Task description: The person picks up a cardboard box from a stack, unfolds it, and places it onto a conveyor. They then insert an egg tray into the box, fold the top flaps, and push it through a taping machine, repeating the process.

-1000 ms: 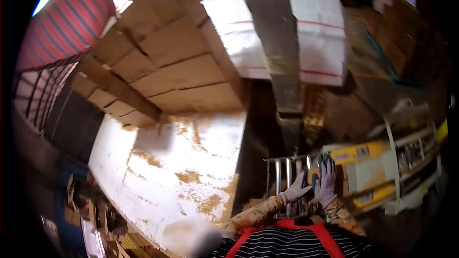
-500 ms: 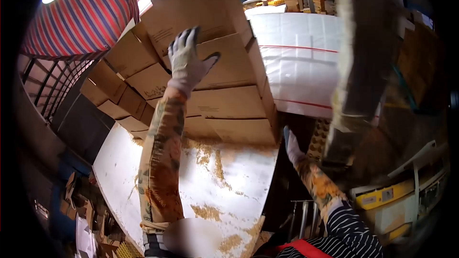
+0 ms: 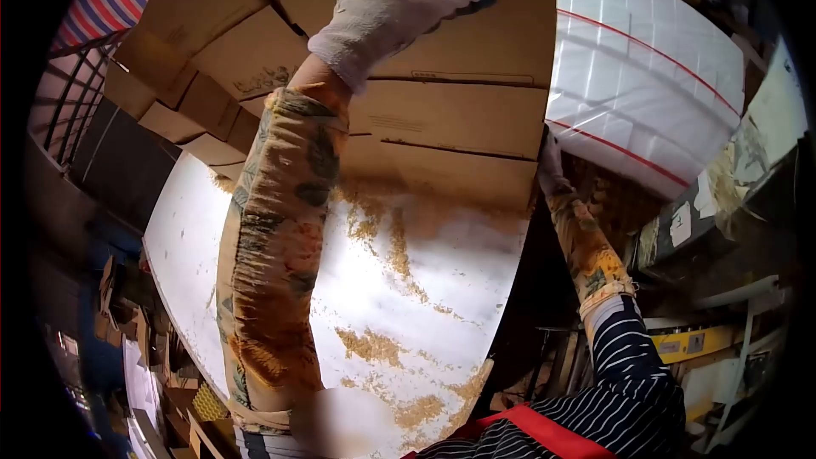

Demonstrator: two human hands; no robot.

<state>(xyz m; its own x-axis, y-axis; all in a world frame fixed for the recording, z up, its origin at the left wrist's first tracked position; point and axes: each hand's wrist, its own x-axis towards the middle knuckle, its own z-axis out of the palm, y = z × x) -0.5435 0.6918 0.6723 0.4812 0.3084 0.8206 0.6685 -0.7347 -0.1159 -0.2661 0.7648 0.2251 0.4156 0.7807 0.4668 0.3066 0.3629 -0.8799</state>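
A: From the head view, where do the cardboard boxes (image 3: 489, 42) lie?

B: Stacked on the far part of the white tabletop (image 3: 357, 289), beyond a scatter of brown crumbs (image 3: 370, 346). The left grip (image 3: 374, 17) is up in front of the stack's front face; the right grip (image 3: 552, 166) is lower, just beside its right edge. So the stack lies between the 2 sides they reach for: front and right.

A: And the long axis?

B: The front boxes' long edges run left to right, dipping slightly rightward, across the line of the left forearm (image 3: 280, 246).

A: Which is nearer?

B: Hard to rank. The left overlaps the upper box, but whether it touches cannot be told.

A: How does each stand?

B: The left is spread, thumb well out from the fingers, pinching nothing visible. The right is seen edge-on in shadow, so its state cannot be told.

A: What is hidden?

B: The left fingertips run off the top edge. The right fingers are dim between the stack and the white wrapped block (image 3: 637, 59), and 1 pale blur (image 3: 348, 421) covers the near tabletop.
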